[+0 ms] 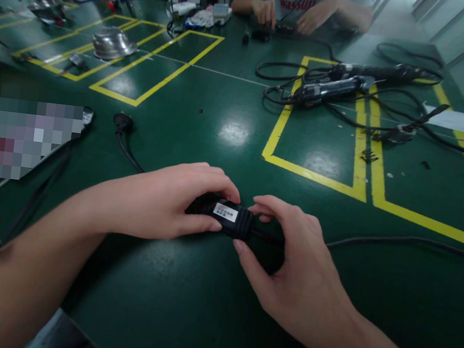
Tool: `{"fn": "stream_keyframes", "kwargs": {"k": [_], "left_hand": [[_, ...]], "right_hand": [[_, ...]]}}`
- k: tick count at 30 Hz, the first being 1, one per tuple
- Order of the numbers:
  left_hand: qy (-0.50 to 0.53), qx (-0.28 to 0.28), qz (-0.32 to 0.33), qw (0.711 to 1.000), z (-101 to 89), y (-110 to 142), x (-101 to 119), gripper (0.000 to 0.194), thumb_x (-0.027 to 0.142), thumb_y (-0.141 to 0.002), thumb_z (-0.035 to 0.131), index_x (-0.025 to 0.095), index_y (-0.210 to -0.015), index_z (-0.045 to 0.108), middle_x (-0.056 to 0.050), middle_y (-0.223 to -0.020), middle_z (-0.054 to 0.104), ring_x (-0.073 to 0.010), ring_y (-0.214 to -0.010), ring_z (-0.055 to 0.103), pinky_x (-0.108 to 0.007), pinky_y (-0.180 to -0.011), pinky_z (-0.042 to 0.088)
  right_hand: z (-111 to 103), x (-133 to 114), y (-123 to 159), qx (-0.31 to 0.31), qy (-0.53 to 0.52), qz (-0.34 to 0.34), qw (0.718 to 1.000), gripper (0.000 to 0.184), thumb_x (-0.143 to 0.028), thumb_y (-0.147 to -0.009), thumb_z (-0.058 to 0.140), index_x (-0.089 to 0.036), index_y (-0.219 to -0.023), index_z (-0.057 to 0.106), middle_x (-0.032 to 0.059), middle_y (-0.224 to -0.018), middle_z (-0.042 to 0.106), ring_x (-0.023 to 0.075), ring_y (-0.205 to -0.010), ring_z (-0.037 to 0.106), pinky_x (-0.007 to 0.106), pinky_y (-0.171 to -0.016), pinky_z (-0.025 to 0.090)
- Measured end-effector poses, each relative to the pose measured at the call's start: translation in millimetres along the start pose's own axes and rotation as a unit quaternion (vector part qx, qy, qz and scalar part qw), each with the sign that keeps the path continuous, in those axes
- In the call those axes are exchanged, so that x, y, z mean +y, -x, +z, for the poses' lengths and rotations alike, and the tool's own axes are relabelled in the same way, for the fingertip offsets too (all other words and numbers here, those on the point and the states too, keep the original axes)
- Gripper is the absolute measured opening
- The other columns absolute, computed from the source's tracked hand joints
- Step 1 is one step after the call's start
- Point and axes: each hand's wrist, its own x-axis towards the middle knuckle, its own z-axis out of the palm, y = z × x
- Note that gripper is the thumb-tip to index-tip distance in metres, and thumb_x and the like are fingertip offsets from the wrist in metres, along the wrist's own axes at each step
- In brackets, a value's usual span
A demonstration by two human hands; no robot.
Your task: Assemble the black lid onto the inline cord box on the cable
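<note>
A black inline box (233, 218) on a power cord lies low over the green table, a white printed label facing up. My left hand (182, 204) grips it from the left, thumb on the near side and fingers on the far side. At its right end, my right hand (294, 253) curls thumb and fingertips around the edges; how firmly they press, I cannot tell. The black cord (379, 240) runs from under my right hand to the right edge. Left of my hands, a black plug (123, 122) rests on the table, its cable passing behind my left hand.
Two black electric screwdrivers (329, 90) with tangled cables lie at the right, near loose screws (368, 156). A metal bowl-shaped part (111, 43) sits at the back left. Yellow tape (316, 174) marks the table. A person (301, 9) works across from me; others sit at the far left.
</note>
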Motion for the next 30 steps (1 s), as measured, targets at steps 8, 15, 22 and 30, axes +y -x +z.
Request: {"fn": "stream_keyframes", "kwargs": {"k": [8, 15, 22, 30], "left_hand": [[-0.025, 0.053, -0.035, 0.998, 1.3, -7, -5, 0.032, 0.038, -0.112, 0.055, 0.023, -0.136, 0.068, -0.007, -0.126, 0.078, -0.024, -0.11, 0.073, -0.036, -0.099, 0.056], [-0.129, 0.138, -0.026, 0.982, 7.1, -12, -21, 0.026, 0.034, -0.103, 0.061, 0.021, -0.125, 0.068, -0.011, -0.13, 0.072, -0.0298, -0.122, 0.066, -0.046, -0.11, 0.052], [-0.052, 0.013, -0.055, 0.997, -7.1, 5, -4, 0.012, 0.032, -0.1, 0.067, 0.022, -0.094, 0.066, -0.001, -0.092, 0.072, -0.019, -0.079, 0.065, -0.031, -0.071, 0.046], [-0.044, -0.021, -0.061, 0.997, -3.0, 5, -4, 0.004, 0.022, -0.1, 0.065, 0.022, -0.097, 0.067, -0.001, -0.097, 0.074, -0.0184, -0.082, 0.066, -0.03, -0.073, 0.046]], "right_hand": [[1, 0, 1, 0.016, 0.006, 0.017, 1.0, 0.022, -0.028, -0.101, 0.06, -0.026, -0.121, 0.053, 0.008, -0.105, 0.074, 0.0274, -0.09, 0.071, 0.043, -0.079, 0.052], [5, 0, -1, 0.013, 0.035, -0.009, 0.999, 0.003, -0.022, -0.101, 0.057, -0.025, -0.103, 0.058, 0.004, -0.088, 0.068, 0.0248, -0.08, 0.064, 0.04, -0.074, 0.045], [4, 0, -1, -0.003, 0.012, -0.029, 1.0, 0.012, -0.017, -0.106, 0.054, -0.023, -0.098, 0.061, 0.0031, -0.087, 0.07, 0.0195, -0.074, 0.066, 0.033, -0.066, 0.049], [4, 2, 2, 0.0, 0.006, -0.034, 0.999, 0.011, -0.018, -0.108, 0.055, -0.022, -0.104, 0.063, 0.0027, -0.094, 0.071, 0.0159, -0.073, 0.069, 0.029, -0.061, 0.055]]}}
